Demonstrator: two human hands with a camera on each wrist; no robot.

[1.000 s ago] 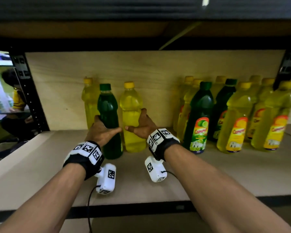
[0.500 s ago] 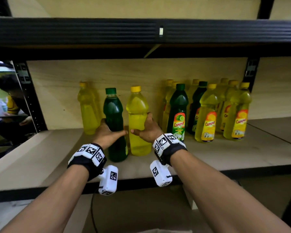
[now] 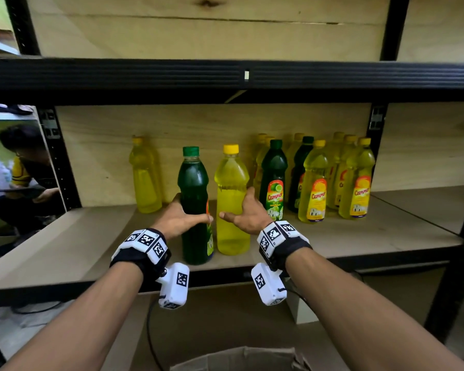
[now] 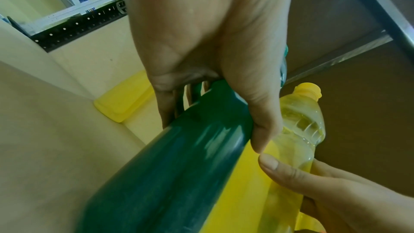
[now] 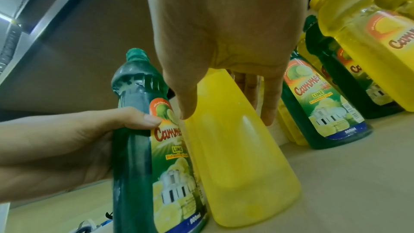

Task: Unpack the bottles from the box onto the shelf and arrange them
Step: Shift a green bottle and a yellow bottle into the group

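Plywood backs the shelf (image 3: 359,236) where your two bottles stand side by side near the front edge. Your left hand (image 3: 178,219) wraps the green bottle (image 3: 194,188) at mid-body; your right hand (image 3: 248,215) wraps the yellow bottle (image 3: 231,183) likewise, thumbs nearly meeting. To the left stands a lone yellow bottle (image 3: 145,178) at the back; to the right, a labelled cluster (image 3: 316,180). Below you, a cardboard box (image 3: 241,357) shows its rim.

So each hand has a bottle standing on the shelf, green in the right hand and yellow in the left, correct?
Swapped. In the head view the left hand grips the green bottle, and the right hand holds the yellow bottle. Both bottles do stand on the shelf.
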